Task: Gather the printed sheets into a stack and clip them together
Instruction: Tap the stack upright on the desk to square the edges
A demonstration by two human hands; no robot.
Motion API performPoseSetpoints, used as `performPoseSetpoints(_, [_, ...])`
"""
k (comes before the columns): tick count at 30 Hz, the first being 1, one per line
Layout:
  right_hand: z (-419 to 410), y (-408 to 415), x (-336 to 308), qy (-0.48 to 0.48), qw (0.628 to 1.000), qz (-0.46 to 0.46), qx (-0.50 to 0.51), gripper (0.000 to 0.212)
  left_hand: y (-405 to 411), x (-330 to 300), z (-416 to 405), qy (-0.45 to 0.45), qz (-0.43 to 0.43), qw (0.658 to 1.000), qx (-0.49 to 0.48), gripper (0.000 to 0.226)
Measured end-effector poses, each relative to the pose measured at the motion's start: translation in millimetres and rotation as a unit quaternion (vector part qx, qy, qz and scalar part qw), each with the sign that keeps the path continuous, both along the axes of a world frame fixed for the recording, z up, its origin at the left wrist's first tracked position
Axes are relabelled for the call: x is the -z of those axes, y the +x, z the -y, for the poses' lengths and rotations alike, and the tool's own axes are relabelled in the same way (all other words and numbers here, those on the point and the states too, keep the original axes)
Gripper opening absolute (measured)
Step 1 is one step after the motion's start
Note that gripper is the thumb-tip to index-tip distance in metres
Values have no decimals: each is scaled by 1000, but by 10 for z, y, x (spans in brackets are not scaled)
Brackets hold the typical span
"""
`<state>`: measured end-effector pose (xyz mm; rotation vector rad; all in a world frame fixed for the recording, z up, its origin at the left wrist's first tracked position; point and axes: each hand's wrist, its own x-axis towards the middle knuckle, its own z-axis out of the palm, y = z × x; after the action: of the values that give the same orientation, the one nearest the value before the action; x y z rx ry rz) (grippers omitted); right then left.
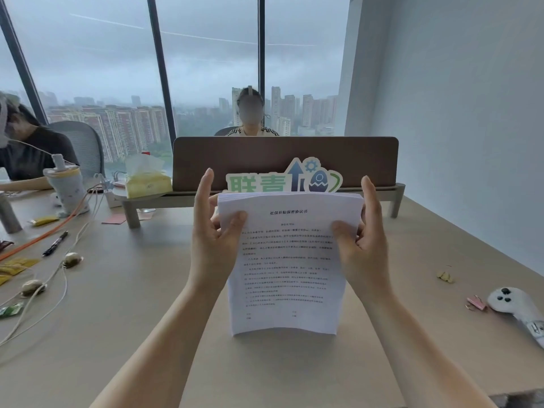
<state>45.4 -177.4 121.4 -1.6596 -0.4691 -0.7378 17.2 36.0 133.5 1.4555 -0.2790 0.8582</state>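
1. Stack of printed sheets (287, 260) stands upright, bottom edge on the surface (132, 304), between both hands.
2. Left hand (212, 245) and right hand (363, 248) each pinch a side edge, thumbs on the front page.
3. Step: jogging edges square. Loosen the pinch, tap down, keep sides flush.
4. Pink binder clip (476, 302) lies well to the right; a yellowish one (445, 276), probably also a clip, sits beyond it.

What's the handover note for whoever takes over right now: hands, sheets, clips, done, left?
Left hand and right hand each grip a side edge of the stack of printed sheets, held upright with its bottom edge on the table.
Pink binder clip and yellow binder clip lie on the table to the right, untouched.
Done: sheets gathered.
Left: square the edges, clip the stack.
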Motion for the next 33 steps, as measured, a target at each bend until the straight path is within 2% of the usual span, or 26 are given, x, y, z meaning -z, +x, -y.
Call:
performPoseSetpoints(3, [12,25,-40,-47,998,33,29,62,34,-33,-27,43,0,999,-22,50])
performPoseSetpoints(6, [31,42,-42,-54,996,53,53,48,61,-16,-50,42,-9,999,-26,38])
performPoseSetpoints(12, [34,13,-62,-49,997,50,41,48,23,-44,-34,48,-17,999,-12,36])
performPoseSetpoints(14, [37,7,-59,-34,998,43,27,51,6,-47,-34,33,-19,999,-2,42])
performPoseSetpoints(18, [31,-21,-12,83,995,-15,-51,55,17,-3,-78,-38,-43,996,66,64])
performPoseSetpoints(21, [59,-19,93,98,989,-57,-98,33,80,97,-127,-73,-88,985,130,52])
performPoseSetpoints(26, [81,2,348,169,953,-178,-178,11,118,332,-145,-74,-177,970,152,35])
performPoseSetpoints(28, [90,11,435,159,947,-208,-183,10,110,413,-139,-80,-200,963,162,36])
performPoseSetpoints(33, [46,-28,482,110,958,-221,-148,15,92,477,-66,-106,-218,958,155,16])
